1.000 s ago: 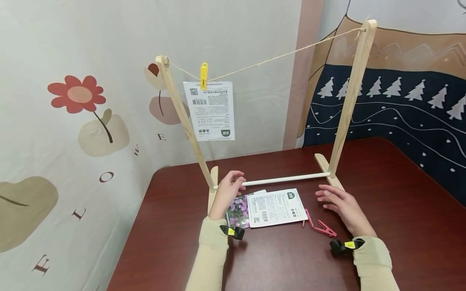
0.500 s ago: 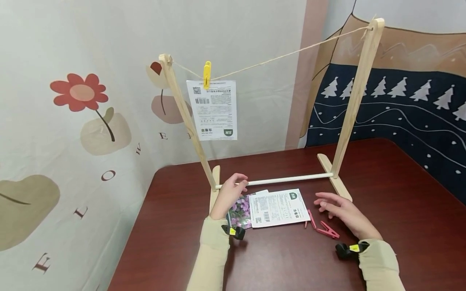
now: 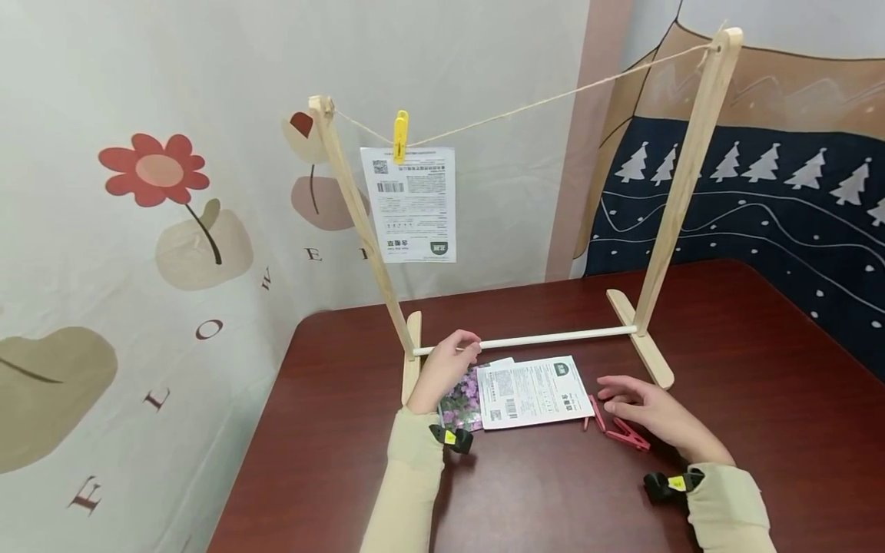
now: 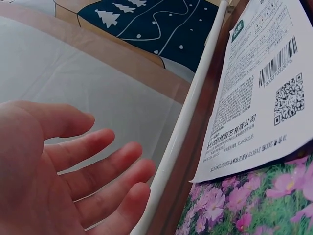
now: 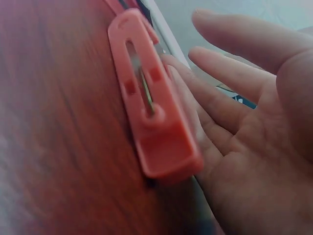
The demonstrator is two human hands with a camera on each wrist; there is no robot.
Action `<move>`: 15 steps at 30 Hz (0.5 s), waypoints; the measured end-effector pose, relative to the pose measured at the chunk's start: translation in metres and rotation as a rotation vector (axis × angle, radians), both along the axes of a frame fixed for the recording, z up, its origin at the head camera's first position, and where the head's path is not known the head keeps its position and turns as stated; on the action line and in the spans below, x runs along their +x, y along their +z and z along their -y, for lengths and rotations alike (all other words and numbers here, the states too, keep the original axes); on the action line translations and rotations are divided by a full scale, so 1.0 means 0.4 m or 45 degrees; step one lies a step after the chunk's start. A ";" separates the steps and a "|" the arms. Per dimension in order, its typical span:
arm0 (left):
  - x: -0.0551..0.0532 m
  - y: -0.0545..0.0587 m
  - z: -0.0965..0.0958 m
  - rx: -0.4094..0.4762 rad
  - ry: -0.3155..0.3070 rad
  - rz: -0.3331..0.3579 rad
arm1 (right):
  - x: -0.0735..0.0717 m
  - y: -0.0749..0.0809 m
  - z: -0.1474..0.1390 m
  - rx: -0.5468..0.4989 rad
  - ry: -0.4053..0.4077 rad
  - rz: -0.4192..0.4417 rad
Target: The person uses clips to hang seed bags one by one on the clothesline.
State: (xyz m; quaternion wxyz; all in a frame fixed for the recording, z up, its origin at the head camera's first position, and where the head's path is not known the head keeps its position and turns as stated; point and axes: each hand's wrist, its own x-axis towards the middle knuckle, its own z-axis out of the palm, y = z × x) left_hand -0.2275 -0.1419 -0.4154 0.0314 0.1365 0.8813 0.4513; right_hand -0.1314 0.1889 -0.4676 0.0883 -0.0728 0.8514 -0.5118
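Observation:
My left hand (image 3: 448, 365) hovers by the white rod (image 3: 553, 338), above a packet with pink flowers (image 3: 462, 403). In the left wrist view its fingers are loosely bent and hold nothing. A white printed packet (image 3: 532, 392) partly covers the flowered one. To the right, my right hand (image 3: 657, 411) is just above the table, fingers relaxed, beside a red clothespin (image 3: 628, 435). That clothespin (image 5: 151, 98) looms large in the right wrist view, apart from the palm. A second red clothespin (image 3: 597, 415) lies at the white packet's edge, partly hidden.
A wooden frame with two posts (image 3: 684, 184) stands at the back, a string (image 3: 525, 111) sagging between the tops. A yellow clothespin (image 3: 400, 137) holds a printed sheet (image 3: 412, 207) on the string's left part. The brown table (image 3: 332, 461) meets a wall hanging behind.
My right hand has come down and closer to the red clothespins. The left hand stays near the rod with little movement. The head view has shifted slightly.

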 end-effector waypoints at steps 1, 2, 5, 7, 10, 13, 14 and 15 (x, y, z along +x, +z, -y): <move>0.000 0.001 -0.001 -0.016 0.002 -0.011 | 0.003 0.000 0.000 -0.005 -0.002 -0.003; 0.000 0.001 -0.001 -0.036 0.005 -0.019 | 0.005 -0.001 0.001 -0.011 -0.001 -0.005; 0.000 0.005 -0.003 -0.097 0.018 -0.049 | 0.013 -0.001 0.003 -0.025 -0.003 -0.024; 0.000 0.005 -0.005 -0.124 0.023 -0.054 | 0.017 0.001 0.006 -0.011 0.003 -0.050; 0.001 0.003 -0.006 -0.149 0.019 -0.049 | 0.021 0.004 0.014 0.047 0.020 -0.102; 0.007 0.001 -0.009 -0.183 -0.005 -0.040 | 0.025 0.008 0.022 0.087 0.039 -0.136; 0.008 0.000 -0.009 -0.199 -0.020 -0.036 | 0.026 0.008 0.024 0.092 0.045 -0.148; 0.010 0.001 -0.011 -0.220 -0.039 -0.041 | 0.028 0.010 0.025 0.101 0.055 -0.159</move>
